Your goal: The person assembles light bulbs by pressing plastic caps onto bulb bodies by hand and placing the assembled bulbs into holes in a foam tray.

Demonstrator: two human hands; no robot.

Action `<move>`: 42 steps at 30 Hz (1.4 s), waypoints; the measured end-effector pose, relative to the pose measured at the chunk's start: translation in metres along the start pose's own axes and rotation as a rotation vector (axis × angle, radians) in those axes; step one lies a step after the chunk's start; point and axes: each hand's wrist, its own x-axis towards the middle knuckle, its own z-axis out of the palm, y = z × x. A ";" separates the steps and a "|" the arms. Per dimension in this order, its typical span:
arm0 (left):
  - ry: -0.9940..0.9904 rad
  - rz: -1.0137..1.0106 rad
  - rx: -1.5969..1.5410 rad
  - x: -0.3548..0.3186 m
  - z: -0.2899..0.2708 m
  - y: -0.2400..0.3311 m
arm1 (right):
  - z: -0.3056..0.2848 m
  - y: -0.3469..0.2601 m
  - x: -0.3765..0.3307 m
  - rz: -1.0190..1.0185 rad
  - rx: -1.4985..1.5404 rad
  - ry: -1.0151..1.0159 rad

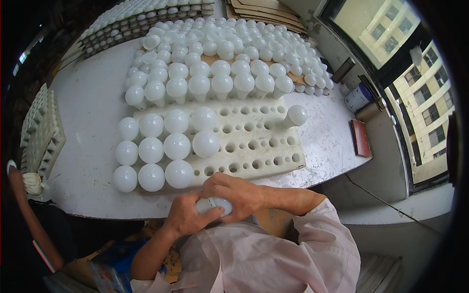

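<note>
A white light bulb (204,206) lies on its side between my two hands, close to my body at the table's near edge. The fingers of my left hand (184,215) close around its white base end. My right hand (238,194) is wrapped over its rounded end, covering part of it. Just beyond my hands lies a pale foam tray (259,141) with rows of round holes. Upright bulbs (178,146) fill the tray's left part, and a lone bulb (297,115) stands at its right end. Another row of bulbs (199,85) lines its far side.
Many loose white bulb covers (224,46) are heaped at the back on cardboard. Stacked full trays (141,19) stand far left, with foam trays (41,134) at the left edge. A red box (360,138) and a container (359,97) sit by the window. Another person's arm (36,224) shows at left.
</note>
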 end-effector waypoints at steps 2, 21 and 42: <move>0.011 -0.016 0.007 0.000 0.000 -0.005 | 0.002 0.001 0.000 -0.020 -0.009 0.025; -0.020 -0.027 -0.198 0.001 0.010 -0.004 | 0.011 -0.001 -0.006 -0.021 0.040 0.277; 0.326 0.044 -0.503 -0.081 -0.094 -0.017 | -0.023 0.036 0.030 -0.110 -0.547 -0.052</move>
